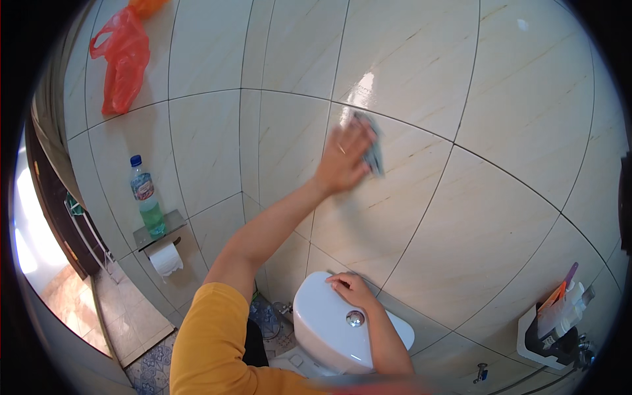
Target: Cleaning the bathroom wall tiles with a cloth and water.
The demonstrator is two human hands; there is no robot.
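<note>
My left hand (pixel 343 158) is pressed flat on the tiled wall (pixel 410 187), holding a grey-blue cloth (pixel 375 158) under its palm and fingers. Motion blurs this hand and the cloth. Just above them, a wet-looking patch of glare (pixel 363 91) crosses a grout line. Lower down, my right hand (pixel 353 289) rests on the lid of the white toilet cistern (pixel 321 316), fingers slightly curled near its back edge and gripping nothing. The round chrome flush button (pixel 355 318) sits beside my right wrist.
At left, a bottle of green liquid (pixel 152 212) stands on a small shelf (pixel 173 224) above a toilet paper roll (pixel 166 258). A red plastic bag (pixel 123 64) hangs higher up. A wall caddy (pixel 526 335) with toiletries is at right, near a small valve (pixel 480 373).
</note>
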